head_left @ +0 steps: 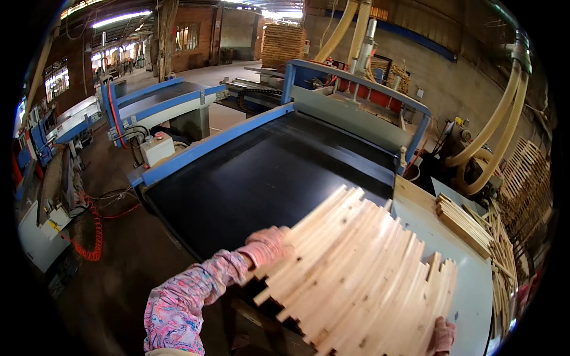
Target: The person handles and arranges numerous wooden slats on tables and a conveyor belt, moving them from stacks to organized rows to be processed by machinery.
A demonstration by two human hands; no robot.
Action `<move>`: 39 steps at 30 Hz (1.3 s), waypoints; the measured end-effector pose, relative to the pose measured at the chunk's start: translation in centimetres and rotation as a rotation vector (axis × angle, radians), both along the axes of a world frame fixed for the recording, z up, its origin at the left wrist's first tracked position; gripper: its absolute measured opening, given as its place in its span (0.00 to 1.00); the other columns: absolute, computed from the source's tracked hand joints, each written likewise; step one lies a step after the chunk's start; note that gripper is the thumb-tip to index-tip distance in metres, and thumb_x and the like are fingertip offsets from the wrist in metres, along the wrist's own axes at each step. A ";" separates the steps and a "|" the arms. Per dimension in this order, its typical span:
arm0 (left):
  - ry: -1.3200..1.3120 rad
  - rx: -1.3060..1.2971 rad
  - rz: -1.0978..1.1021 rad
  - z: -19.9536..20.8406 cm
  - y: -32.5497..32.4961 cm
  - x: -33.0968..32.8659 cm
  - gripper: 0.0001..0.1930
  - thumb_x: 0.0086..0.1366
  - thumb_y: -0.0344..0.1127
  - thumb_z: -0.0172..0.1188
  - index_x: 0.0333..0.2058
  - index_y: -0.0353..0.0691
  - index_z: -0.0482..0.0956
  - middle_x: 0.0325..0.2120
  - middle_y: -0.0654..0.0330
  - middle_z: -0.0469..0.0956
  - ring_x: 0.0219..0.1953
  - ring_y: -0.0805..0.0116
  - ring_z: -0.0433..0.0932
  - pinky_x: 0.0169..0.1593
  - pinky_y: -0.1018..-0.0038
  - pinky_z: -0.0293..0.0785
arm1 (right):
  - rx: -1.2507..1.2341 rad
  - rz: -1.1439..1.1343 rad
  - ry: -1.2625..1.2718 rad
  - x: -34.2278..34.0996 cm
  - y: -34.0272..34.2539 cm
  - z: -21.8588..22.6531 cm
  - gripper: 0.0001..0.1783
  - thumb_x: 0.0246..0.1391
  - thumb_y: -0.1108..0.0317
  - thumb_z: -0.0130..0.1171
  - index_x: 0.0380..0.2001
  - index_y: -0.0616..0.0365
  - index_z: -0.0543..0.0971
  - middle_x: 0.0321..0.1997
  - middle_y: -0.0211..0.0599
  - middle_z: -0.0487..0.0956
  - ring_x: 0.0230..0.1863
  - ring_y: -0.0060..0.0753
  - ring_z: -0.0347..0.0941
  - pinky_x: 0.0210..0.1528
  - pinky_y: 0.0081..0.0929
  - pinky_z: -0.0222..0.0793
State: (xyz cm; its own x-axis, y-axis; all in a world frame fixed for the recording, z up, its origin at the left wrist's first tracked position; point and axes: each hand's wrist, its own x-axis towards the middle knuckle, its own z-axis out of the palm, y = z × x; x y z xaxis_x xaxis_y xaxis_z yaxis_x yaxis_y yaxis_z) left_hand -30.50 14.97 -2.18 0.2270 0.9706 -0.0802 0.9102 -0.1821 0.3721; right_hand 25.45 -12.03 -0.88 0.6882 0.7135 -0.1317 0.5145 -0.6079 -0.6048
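Pale wooden strips (356, 267) lie side by side in a wide sheet with uneven ends, over the near right part of a black conveyor belt (237, 178) and the grey side table. Against the left edge of the sheet presses my left hand (267, 245), in a pink glove below a patterned sleeve, its fingers closed round the outer strip. My right hand (443, 335), also gloved in pink, grips the sheet's right edge near the bottom of the view. Some of its fingers are hidden. Between both hands the strips are squeezed together.
A blue machine frame (356, 89) spans the belt's far end. A control box with a red button (158, 148) stands left of the belt. More strips are stacked (466, 222) on the grey table (475, 291) at right. A red coiled hose (95, 237) hangs at left.
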 end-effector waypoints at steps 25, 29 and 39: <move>-0.291 0.558 -0.712 7.7 4.1 0.7 0.24 0.68 0.44 0.60 0.60 0.42 0.76 0.57 0.49 0.77 0.58 0.46 0.75 0.61 0.61 0.73 | 0.450 0.623 0.364 -32.3 21.0 -1.6 0.36 0.65 0.47 0.59 0.69 0.55 0.68 0.69 0.48 0.72 0.71 0.40 0.65 0.71 0.33 0.61; -0.079 0.597 -1.137 4.7 3.9 10.0 0.20 0.65 0.45 0.59 0.52 0.41 0.80 0.53 0.49 0.79 0.54 0.46 0.76 0.58 0.58 0.74 | 0.176 0.864 0.214 -29.2 11.5 -1.5 0.32 0.66 0.49 0.57 0.68 0.53 0.70 0.73 0.52 0.65 0.72 0.52 0.63 0.73 0.40 0.59; 0.357 -0.054 -0.836 6.8 3.7 15.4 0.28 0.69 0.52 0.54 0.58 0.37 0.77 0.57 0.38 0.75 0.58 0.37 0.73 0.64 0.56 0.67 | 0.370 0.350 1.253 -18.9 -13.2 -3.4 0.26 0.68 0.53 0.59 0.63 0.53 0.76 0.45 0.27 0.85 0.43 0.20 0.80 0.44 0.23 0.77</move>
State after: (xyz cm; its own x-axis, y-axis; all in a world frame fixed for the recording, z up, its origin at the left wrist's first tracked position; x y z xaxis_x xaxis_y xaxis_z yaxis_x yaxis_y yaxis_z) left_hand -15.08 18.67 4.66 0.8081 0.4937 -0.3213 0.5521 -0.8250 0.1207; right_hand 6.57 -25.21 -4.30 0.0245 0.9550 -0.2956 -0.4056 -0.2607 -0.8761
